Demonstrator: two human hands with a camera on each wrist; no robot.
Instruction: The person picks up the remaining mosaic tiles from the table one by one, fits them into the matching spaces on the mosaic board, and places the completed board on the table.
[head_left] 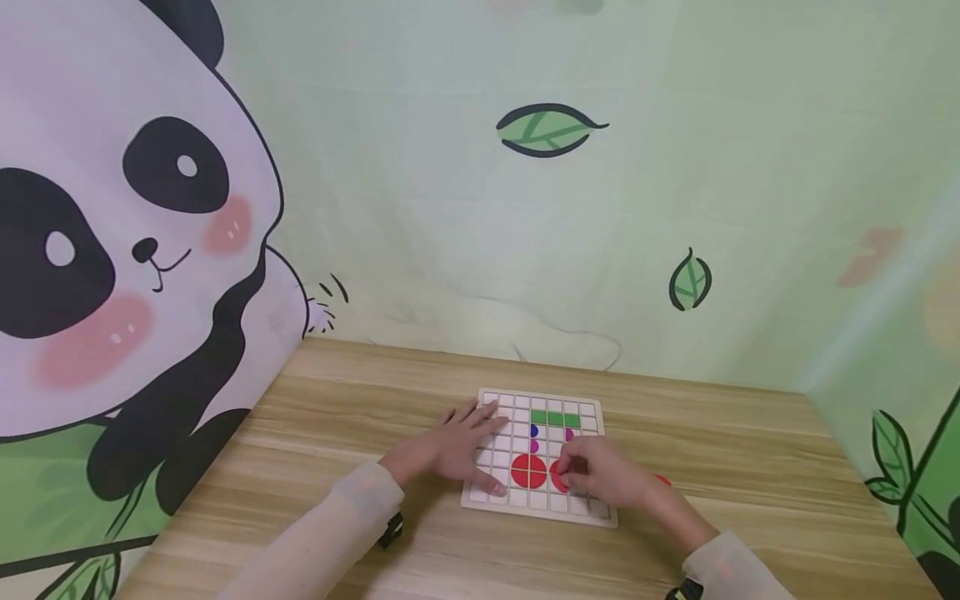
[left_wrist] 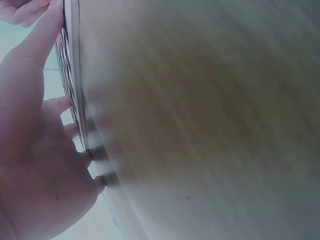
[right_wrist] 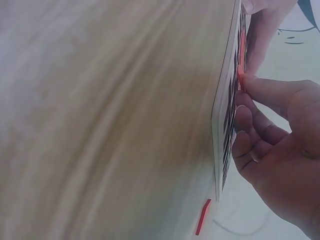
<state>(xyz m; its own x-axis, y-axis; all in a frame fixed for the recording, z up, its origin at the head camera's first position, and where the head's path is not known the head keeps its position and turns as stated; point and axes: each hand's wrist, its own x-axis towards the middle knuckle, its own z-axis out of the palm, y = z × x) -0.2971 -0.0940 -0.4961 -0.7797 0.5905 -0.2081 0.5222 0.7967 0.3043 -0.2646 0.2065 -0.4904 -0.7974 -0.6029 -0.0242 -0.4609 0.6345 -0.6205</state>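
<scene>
A white gridded board (head_left: 536, 511) lies on the wooden table. My left hand (head_left: 456, 446) rests over its left side, fingers spread and thumb near the lower edge. At the lower right of the board, my right hand (head_left: 600, 468) pinches a red piece (right_wrist: 241, 79) between thumb and curled forefinger, down at the board's surface. Just left of those fingertips sits a red circle (head_left: 528, 472) made of quarter pieces. Higher up are a green strip (head_left: 555, 418), a blue half-round piece (head_left: 534, 431) and magenta pieces (head_left: 534, 447). My right hand hides part of the board.
Another red piece (head_left: 663, 481) lies on the table (head_left: 750, 467) right of the board, partly behind my right wrist. A cloth backdrop (head_left: 450, 208) with a panda and leaves stands behind the table and along its sides.
</scene>
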